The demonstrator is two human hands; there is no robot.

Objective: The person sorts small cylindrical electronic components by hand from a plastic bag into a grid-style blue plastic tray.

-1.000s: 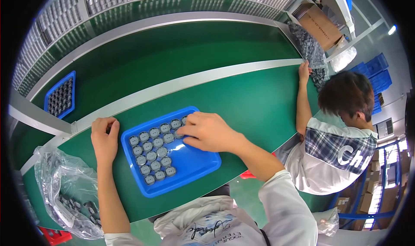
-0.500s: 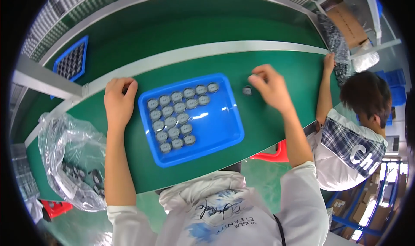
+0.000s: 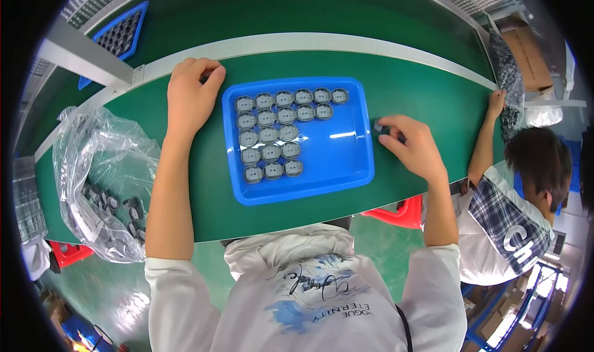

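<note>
In front of me lies a shallow blue tray (image 3: 334,157) with rows of small grey rounded parts (image 3: 268,134), which have dark dots on top. Its left and top portions are filled, and bare blue shows at lower right. Just past the tray's right rim, the thumb and index finger of my right hand (image 3: 416,146) close about one loose grey part (image 3: 378,125), partly hidden by the fingertips. To the left of the tray my left hand (image 3: 193,95) rests curled on the green table, a dark spot showing between thumb and fingers; what it is, I cannot make out.
A clear plastic bag (image 3: 102,166) with more grey parts sits at the left table edge. Another blue tray (image 3: 120,33) of parts stands beyond the pale rail (image 3: 297,41). At right, a co-worker (image 3: 513,209) reaches onto the table near dark plastic wrapping (image 3: 508,79).
My view has shifted, so the tray appears farther right and higher. My right hand has come down to the loose grey part, which lay apart from the fingers before. The left hand stays curled.
</note>
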